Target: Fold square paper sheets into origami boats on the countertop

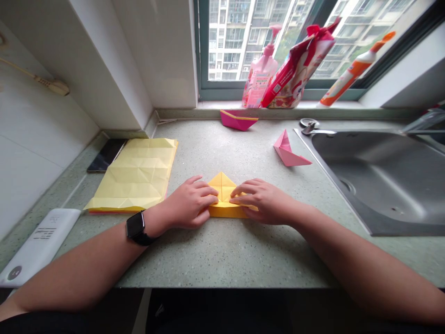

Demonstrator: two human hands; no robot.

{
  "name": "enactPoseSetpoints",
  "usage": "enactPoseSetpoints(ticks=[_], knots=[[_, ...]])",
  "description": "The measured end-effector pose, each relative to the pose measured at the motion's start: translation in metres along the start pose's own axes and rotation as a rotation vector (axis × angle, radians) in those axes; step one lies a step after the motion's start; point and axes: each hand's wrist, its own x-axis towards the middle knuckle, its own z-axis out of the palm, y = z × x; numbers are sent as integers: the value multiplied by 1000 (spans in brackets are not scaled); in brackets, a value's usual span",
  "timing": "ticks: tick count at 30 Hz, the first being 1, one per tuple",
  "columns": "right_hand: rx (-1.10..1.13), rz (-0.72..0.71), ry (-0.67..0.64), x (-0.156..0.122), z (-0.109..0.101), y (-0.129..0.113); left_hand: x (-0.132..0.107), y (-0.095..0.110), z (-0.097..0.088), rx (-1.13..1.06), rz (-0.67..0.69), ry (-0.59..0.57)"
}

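Note:
A folded orange paper piece [223, 189] lies on the speckled countertop [222, 250] near the front edge, its pointed top facing the window. My left hand [189, 203] presses on its left half with fingers curled together. My right hand [260, 199] presses its right half, fingertips meeting the left ones at the middle crease. A black watch [136, 228] is on my left wrist.
A stack of creased yellow sheets [137, 174] lies left, beside a dark phone [106, 155] and a white device [38, 246]. Two pink paper boats [238, 119] [288, 150] sit farther back. A steel sink [385, 176] is at right. Bottles and a pouch [295, 69] stand on the sill.

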Motion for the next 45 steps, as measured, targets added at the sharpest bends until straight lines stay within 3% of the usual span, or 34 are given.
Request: enactPoseSetpoints(ticks=[7, 14, 22, 32, 45], knots=[[64, 22, -6, -1, -8, -1, 1, -1, 5, 61, -69, 103], [5, 65, 61, 0, -2, 3, 3, 1, 3, 48, -117, 117], [-43, 88, 89, -4, 1, 8, -3, -8, 16, 41, -161, 206], [-83, 132, 53, -3, -2, 7, -1, -6, 15, 101, -181, 157], [-115, 180, 127, 3, 14, 15, -1, -13, 21, 206, -53, 232]])
